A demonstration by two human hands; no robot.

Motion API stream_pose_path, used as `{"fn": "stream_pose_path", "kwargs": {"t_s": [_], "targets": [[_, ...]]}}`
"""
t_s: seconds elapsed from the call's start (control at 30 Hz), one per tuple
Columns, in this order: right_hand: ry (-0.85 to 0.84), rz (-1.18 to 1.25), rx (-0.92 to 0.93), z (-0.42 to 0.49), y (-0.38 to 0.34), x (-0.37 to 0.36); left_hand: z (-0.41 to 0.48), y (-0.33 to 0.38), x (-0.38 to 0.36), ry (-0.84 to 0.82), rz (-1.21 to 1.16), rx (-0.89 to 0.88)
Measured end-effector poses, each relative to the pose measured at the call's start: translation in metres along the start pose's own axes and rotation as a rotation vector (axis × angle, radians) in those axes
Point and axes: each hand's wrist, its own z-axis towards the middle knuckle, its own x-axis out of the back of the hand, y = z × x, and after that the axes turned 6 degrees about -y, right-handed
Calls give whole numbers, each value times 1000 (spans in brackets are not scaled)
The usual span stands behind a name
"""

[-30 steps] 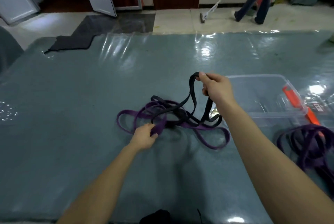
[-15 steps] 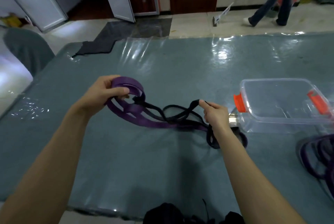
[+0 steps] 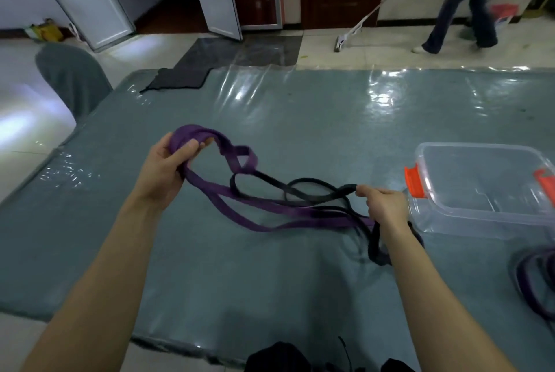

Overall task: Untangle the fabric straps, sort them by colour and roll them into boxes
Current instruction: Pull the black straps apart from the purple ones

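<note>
Straps [image 3: 288,209] tangled above teal table [image 3: 300,116], seemingly plastic-covered; pale tiled floor [image 3: 390,53] beyond.

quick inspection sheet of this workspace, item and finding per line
surface: table under a glossy clear sheet
job's things: purple strap and black strap tangled; clear box empty, orange latches; second purple pile at right edge
clutter: dark cloth on far left corner
grippers: left hand grips purple strap; right hand pinches black strap
cables: thin dark cord at near edge, unclear
surroundings: person mopping floor; grey chair at left
</note>
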Motion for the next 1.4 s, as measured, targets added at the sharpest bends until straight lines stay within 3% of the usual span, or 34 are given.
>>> {"fn": "stream_pose_path", "kwargs": {"t_s": [0.07, 0.17, 0.27, 0.33, 0.4, 0.47, 0.5, 0.57, 0.67, 0.77, 0.87, 0.93, 1.07, 1.17, 1.3, 1.37, 1.4], "targets": [[-16, -60, 2, -4, 0, -4, -3, -4, -6, -78, 82, -3], [3, -100, 8, -7, 1, -9, 3, 4, -9, -19, -67, -45], [-16, -25, 13, -13, -3, -9, 2, 4, 0, -59, 69, -15], [-45, 19, 40, -16, -16, -4, -1, -12, 17, 82, 192, 52], [-106, 16, 99, -23, -37, 2, -5, -35, 38, 207, 608, 282], [-242, 66, 165, -34, -65, 9, -16, -61, 40, 4, 1174, 751], [-309, 48, 203, -41, -81, 14, -20, -71, 32, -107, 1344, 886], [-401, -109, 298, -58, -116, 26, -21, -82, -2, -196, 1278, 754], [-413, -419, 444, -80, -179, 45, 0, -64, -79, -291, 850, 344], [-403, -565, 570, -101, -252, 60, 40, -17, -158, -408, 564, 110], [-394, -657, 701, -121, -310, 77, 76, 37, -227, -484, 576, -47], [-327, -667, 799, -131, -341, 94, 88, 61, -263, -460, 623, -115], [-267, -753, 948, -150, -376, 143, 84, 88, -311, -325, 418, -167], [-310, -931, 983, -162, -381, 181, 72, 114, -338, -270, 318, -237], [-416, -739, 1006, -167, -374, 231, 54, 149, -370, -288, 384, -328], [-540, -674, 907, -153, -351, 250, 44, 161, -368, -239, 342, -322], [-601, -772, 812, -144, -332, 255, 38, 162, -362, -200, 364, -327]]}}
